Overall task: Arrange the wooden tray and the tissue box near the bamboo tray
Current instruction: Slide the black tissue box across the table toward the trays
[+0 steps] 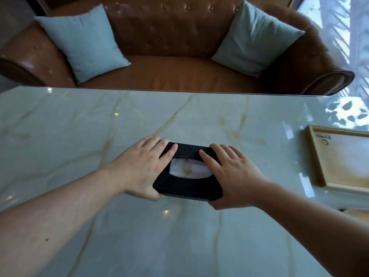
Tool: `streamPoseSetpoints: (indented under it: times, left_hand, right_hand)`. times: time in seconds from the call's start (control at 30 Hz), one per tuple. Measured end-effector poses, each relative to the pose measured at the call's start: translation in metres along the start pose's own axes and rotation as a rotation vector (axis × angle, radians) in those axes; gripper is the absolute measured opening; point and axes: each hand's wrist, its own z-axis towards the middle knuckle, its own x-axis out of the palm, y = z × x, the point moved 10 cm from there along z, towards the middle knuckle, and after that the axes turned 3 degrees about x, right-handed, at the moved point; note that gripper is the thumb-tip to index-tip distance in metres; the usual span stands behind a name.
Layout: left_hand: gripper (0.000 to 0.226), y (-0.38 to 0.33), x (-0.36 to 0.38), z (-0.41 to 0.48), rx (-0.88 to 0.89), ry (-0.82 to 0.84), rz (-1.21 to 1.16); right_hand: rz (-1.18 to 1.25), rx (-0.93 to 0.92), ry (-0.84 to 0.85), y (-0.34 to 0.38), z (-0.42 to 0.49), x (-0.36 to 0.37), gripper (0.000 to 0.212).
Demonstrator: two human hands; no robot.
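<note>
Left of the light wooden tray [339, 156], well apart from it: black tissue box [187, 172] clamped at both ends by left hand [139, 168] and right hand [233, 176]. Risk: glossy counter [79, 126], so the box overshoots and knocks the tray.

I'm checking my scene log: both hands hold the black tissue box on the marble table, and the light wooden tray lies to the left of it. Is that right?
Not quite. The head view shows the light wooden tray to the right of the black tissue box, at the picture's right edge. The rest stands: the left hand and right hand hold the box on the marble table.
</note>
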Motion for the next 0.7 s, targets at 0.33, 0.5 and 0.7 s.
streamPoseSetpoints:
  times: [0.33,0.5,0.7]
  left_hand:
    - [0.114,-0.109,-0.07,0.08,0.101,-0.065,0.042]
    - [0.115,-0.162,-0.092,0.121,0.141,-0.1,0.023]
    - [0.118,-0.224,-0.128,0.186,0.181,-0.148,0.018]
  right_hand:
    - [-0.033,0.088,0.021,-0.125,-0.088,0.002,0.117]
    - [-0.048,0.086,0.06,-0.185,-0.122,0.013,0.118]
    - [-0.06,0.111,0.118,-0.269,-0.156,0.02,0.121]
